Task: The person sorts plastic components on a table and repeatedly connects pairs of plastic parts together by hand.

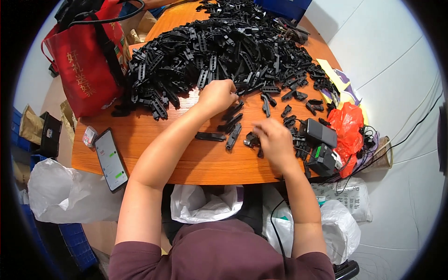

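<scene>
A big heap of black plastic parts point(219, 51) covers the far half of the round wooden table point(186, 161). My left hand point(217, 95) reaches to the near edge of that heap, its fingers curled among the parts. My right hand point(274, 140) rests lower on the table, fingers bent over a small black part point(252, 140); motion blur hides the grip. Several loose black strips point(232, 123) lie between the two hands, and one flat strip point(210, 136) lies alone nearer to me.
A red tote bag point(86, 60) stands at the table's left edge. A smartphone point(111, 159) with a lit screen lies at the near left. Black chargers point(319, 144), cables and a red plastic bag point(347, 123) crowd the right. White sacks point(205, 203) sit under the table.
</scene>
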A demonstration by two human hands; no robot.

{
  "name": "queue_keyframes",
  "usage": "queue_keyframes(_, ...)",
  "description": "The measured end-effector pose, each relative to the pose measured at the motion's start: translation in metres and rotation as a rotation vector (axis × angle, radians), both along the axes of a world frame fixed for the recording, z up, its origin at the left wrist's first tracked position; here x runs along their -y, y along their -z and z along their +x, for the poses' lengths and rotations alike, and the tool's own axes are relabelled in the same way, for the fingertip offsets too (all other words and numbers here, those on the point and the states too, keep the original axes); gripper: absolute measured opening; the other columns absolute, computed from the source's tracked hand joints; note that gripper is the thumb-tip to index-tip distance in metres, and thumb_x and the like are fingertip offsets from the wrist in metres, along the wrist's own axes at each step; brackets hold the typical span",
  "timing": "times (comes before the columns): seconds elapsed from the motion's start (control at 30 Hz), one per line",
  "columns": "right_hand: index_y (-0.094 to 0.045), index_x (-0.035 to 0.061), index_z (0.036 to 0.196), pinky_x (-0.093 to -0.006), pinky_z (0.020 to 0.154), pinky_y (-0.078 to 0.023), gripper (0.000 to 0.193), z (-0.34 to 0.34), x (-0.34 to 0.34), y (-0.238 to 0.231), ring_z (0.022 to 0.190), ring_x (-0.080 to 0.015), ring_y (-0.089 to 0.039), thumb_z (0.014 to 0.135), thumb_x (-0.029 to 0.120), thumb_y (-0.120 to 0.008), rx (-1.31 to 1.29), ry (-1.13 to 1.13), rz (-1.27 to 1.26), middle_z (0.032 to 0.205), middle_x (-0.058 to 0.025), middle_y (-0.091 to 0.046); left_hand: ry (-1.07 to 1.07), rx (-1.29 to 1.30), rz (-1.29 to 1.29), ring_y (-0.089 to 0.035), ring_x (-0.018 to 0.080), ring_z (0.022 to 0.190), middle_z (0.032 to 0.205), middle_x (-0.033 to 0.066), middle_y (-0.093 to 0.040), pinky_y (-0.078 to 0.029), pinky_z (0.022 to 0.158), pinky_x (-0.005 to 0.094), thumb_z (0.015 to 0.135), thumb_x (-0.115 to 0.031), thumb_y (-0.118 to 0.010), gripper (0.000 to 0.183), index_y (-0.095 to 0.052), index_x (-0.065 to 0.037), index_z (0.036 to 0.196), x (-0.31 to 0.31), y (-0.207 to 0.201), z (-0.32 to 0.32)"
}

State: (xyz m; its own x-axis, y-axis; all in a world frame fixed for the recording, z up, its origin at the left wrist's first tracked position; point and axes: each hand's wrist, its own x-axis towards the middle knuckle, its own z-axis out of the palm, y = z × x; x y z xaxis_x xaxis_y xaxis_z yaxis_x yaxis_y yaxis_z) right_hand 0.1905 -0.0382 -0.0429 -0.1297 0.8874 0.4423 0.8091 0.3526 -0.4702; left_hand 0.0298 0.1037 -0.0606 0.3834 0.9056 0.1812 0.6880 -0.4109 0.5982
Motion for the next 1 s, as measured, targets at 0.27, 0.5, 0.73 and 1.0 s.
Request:
queue_keyframes(0.27, -0.067, 0.0085, 0.089, -0.0369, 0.072, -0.047, 0.014, 0.024, -0.022, -0.012, 0.089, -0.0267, -0.057, 0.075, 0.008, -0.065, 0.318, -0.053, -0.219, 0.087, -0.0073, -0.060, -0.016, -0.186, -0.011, -0.062, 0.0332, 0.081, 0.081, 0.0166, -0.065, -0.048, 0.074, 0.0411, 0.077, -0.017, -0.057, 0.017, -0.066, -0.003, 0.082, 0.019, -0.027, -0.044)
queue_keyframes(0.5, -0.062, 0.0036, 0.084, -0.0390, 0.074, -0.047, 0.012, 0.007, -0.024, -0.015, 0.090, -0.0286, -0.054, 0.075, 0.011, -0.064, 0.535, -0.016, -0.261, 0.087, -0.0084, -0.057, -0.059, 0.125, -0.109, -0.064, 0.0249, 0.074, 0.084, 0.0131, -0.066, -0.049, 0.066, 0.0349, 0.078, -0.021, -0.068, 0.029, -0.063, 0.000, 0.097, 0.025, -0.023, -0.053)
queue_keyframes(0.73, -0.062, 0.0046, 0.094, -0.0331, 0.064, -0.050, 0.017, -0.027, -0.016, -0.048, 0.076, -0.0274, -0.061, 0.077, 0.001, -0.063, -0.036, -0.250, 0.134, 0.086, -0.0104, -0.061, 0.310, 0.787, -0.822, -0.056, 0.0066, 0.064, 0.081, 0.0021, -0.065, -0.046, 0.049, 0.0208, 0.087, -0.023, -0.062, 0.025, -0.066, -0.003, 0.100, 0.048, -0.047, -0.065)
queue_keyframes(1.0, -0.061, 0.0018, 0.097, -0.0329, 0.059, -0.051, 0.026, -0.023, -0.016, -0.044, 0.070, -0.0249, -0.063, 0.072, 0.000, -0.066, -0.059, -0.309, 0.355, 0.084, -0.0104, -0.063, 0.423, 0.435, -0.036, -0.055, 0.0066, 0.060, 0.072, 0.0060, -0.064, -0.048, 0.056, 0.0234, 0.082, -0.020, -0.068, 0.030, -0.064, -0.003, 0.106, 0.071, -0.061, -0.054)
